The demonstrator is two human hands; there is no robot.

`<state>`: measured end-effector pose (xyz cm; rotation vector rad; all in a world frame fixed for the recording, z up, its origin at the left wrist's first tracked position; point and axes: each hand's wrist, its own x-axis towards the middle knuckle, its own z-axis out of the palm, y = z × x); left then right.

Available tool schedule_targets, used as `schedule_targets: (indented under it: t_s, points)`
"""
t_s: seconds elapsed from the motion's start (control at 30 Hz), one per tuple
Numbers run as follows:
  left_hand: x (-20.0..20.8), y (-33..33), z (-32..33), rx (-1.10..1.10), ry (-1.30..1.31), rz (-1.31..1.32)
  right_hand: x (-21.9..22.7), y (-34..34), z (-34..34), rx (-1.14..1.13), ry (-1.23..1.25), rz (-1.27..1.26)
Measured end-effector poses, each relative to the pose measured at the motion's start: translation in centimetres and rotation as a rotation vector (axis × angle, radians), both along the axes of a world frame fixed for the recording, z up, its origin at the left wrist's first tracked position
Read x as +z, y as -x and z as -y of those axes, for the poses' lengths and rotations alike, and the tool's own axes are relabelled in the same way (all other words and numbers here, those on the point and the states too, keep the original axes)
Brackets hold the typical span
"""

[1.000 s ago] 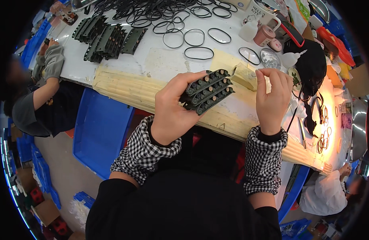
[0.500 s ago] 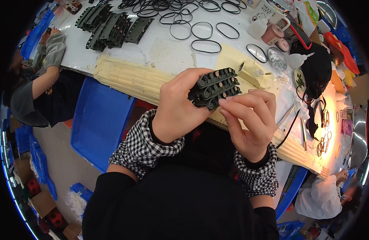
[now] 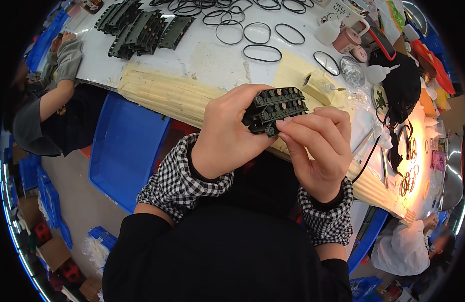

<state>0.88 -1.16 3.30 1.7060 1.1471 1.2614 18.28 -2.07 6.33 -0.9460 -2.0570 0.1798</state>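
My left hand [image 3: 225, 133] is wrapped round a small stack of dark green plastic pieces [image 3: 281, 104] with rows of little round wheels, like model tank sides. It holds them above the table's front edge. Thumb and fingertips of my right hand [image 3: 320, 146] are pinched at the near end of the lowest piece, and cover part of it. Whether a small part is between those fingertips cannot be made out. More such green pieces [image 3: 147, 32] lie stacked at the back left of the table. Thin black rings [image 3: 262, 53] are spread across the back.
Yellowish tape [image 3: 162, 95] pads the front edge, above a blue tray [image 3: 124, 156]. At right are a small tape-covered box [image 3: 320, 83], a white nozzle bottle [image 3: 377, 74], a pink cup [image 3: 346, 41] and tweezers [image 3: 383, 168]. A co-worker's gloved hand [image 3: 69, 60] is at left.
Both hands and the held pieces have shifted slightly to the right. The stack has tilted a little, so less of the lowest piece shows beside my right fingertips.
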Motion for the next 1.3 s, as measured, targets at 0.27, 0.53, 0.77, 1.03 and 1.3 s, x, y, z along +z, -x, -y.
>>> schedule_targets:
  t_s: [0.27,0.53,0.77,1.03,1.3]
  points:
    - [0.0,0.0,-0.2,0.065,-0.172,-0.097,0.0,-0.5,-0.5,0.075,-0.183,0.143]
    - [0.8,0.4,-0.3,0.077,-0.175,-0.148,0.2,-0.9,-0.4,0.03,-0.116,-0.056]
    - [1.0,0.7,-0.2,0.021,-0.027,-0.055,-0.2,-4.8,0.4,-0.275,-0.04,-0.075]
    - [0.2,0.2,-0.7,-0.154,0.238,0.342,-1.4,-15.5,3.0,-0.571,0.263,0.861]
    - [0.2,-0.5,-0.7,-0.201,0.251,0.335,-1.9,-16.9,3.0,-0.395,0.181,0.909]
